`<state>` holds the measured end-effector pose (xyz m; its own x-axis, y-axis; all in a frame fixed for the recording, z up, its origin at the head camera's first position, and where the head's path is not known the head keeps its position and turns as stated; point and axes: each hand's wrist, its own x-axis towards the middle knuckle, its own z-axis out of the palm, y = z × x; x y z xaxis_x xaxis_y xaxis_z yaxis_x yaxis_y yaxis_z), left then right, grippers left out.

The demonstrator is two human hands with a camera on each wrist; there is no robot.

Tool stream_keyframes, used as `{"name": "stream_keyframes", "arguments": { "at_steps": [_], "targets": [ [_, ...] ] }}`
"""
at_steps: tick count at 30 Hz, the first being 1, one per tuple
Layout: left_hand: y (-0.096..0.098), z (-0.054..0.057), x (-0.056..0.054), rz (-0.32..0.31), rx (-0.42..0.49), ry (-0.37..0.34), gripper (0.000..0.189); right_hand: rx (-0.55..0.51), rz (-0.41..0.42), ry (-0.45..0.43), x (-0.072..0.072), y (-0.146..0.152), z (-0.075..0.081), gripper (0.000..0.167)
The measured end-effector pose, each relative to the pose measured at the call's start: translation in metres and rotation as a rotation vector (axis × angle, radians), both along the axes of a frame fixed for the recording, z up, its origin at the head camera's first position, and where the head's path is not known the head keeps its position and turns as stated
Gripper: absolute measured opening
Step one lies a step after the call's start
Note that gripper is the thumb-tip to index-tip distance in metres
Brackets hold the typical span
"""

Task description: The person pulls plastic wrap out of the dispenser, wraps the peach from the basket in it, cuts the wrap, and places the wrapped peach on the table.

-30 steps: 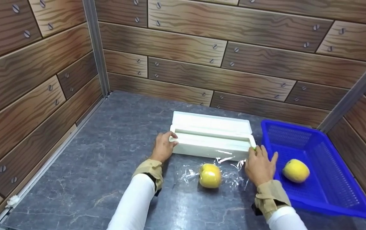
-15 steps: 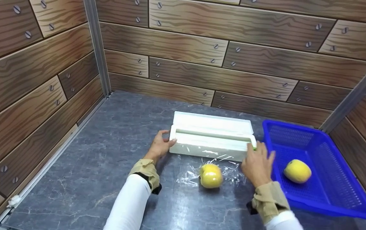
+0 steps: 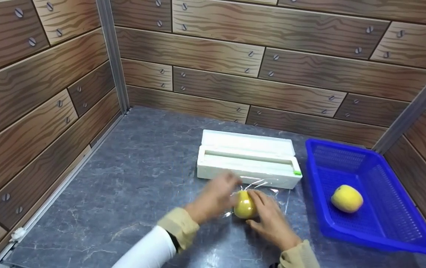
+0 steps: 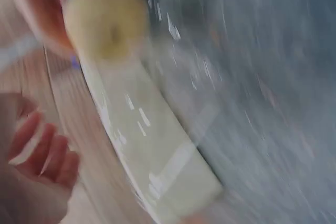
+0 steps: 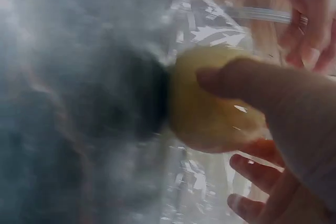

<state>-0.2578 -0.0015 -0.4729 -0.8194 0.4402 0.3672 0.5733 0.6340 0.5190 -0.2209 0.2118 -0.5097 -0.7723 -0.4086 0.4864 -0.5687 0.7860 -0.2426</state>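
Observation:
A yellow apple (image 3: 243, 208) sits on clear cling film (image 3: 259, 183) in front of a white cling film box (image 3: 213, 168). My right hand (image 3: 271, 220) grips the apple from its right side. In the right wrist view, its thumb lies across the apple (image 5: 210, 121) and the fingers are on the far side. Just left of the apple is my left hand (image 3: 213, 197), blurred by motion. The left wrist view shows that hand (image 4: 39, 169) with its fingers loosely curled and nothing visible in them. The box's lid (image 3: 248, 143) is raised, with a green slider (image 3: 297, 172) at the right end.
A blue plastic basket (image 3: 378, 240) stands on the right with another yellow fruit (image 3: 346, 198) inside. Wood-patterned walls (image 3: 213, 78) enclose the grey marbled table (image 3: 123, 186) at the back and sides.
Both hands have left the ends of the box and come toward the apple. My right hand has taken hold of it, and my left has moved right to beside it.

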Motion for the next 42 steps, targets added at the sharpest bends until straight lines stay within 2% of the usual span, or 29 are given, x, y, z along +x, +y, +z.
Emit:
{"name": "stream_keyframes", "arguments": {
  "at_steps": [1,2,3,6,8,11,14,16,22,28,31,37,42],
  "targets": [
    [0.006,-0.003,0.005,-0.022,-0.114,0.071,0.039,0.0,-0.003,0.03,0.0,0.0,-0.003,0.083],
    [0.012,-0.007,0.009,-0.018,-0.213,0.122,0.047,-0.002,-0.009,0.05,0.0,0.0,-0.006,0.082],
    [0.016,-0.012,0.012,-0.006,-0.327,0.244,0.057,-0.006,-0.014,0.065,-0.001,0.001,-0.008,0.081],
    [0.025,-0.026,0.015,0.054,-0.466,0.366,0.075,-0.008,-0.027,0.072,-0.001,0.001,-0.01,0.079],
    [0.028,-0.034,0.014,0.097,-0.508,0.394,0.08,-0.003,-0.028,0.069,0.0,0.001,-0.009,0.078],
    [0.03,-0.043,0.015,0.12,-0.482,0.437,0.079,-0.013,-0.021,0.055,0.003,0.001,-0.007,0.076],
    [0.027,-0.045,0.017,0.108,-0.435,0.492,0.073,-0.039,-0.011,0.021,0.007,0.0,-0.005,0.072],
    [0.023,-0.043,0.02,0.082,-0.409,0.5,0.07,-0.056,-0.013,-0.026,0.011,-0.001,-0.004,0.072],
    [0.014,-0.031,0.026,-0.004,-0.396,0.411,0.066,-0.078,0.003,-0.127,0.021,0.0,-0.001,0.077],
    [0.008,-0.022,0.03,-0.093,-0.398,0.357,0.056,-0.063,0.049,-0.225,0.029,0.004,0.001,0.081],
    [0.008,-0.018,0.03,-0.136,-0.391,0.246,0.052,-0.07,0.073,-0.264,0.032,0.006,0.002,0.081],
    [0.007,-0.01,0.029,-0.227,-0.352,-0.045,0.048,-0.066,0.093,-0.303,0.037,0.008,0.002,0.077],
    [0.004,-0.007,0.026,-0.297,-0.297,-0.226,0.039,-0.086,0.116,-0.382,0.038,0.006,0.004,0.068]
  ]
}}
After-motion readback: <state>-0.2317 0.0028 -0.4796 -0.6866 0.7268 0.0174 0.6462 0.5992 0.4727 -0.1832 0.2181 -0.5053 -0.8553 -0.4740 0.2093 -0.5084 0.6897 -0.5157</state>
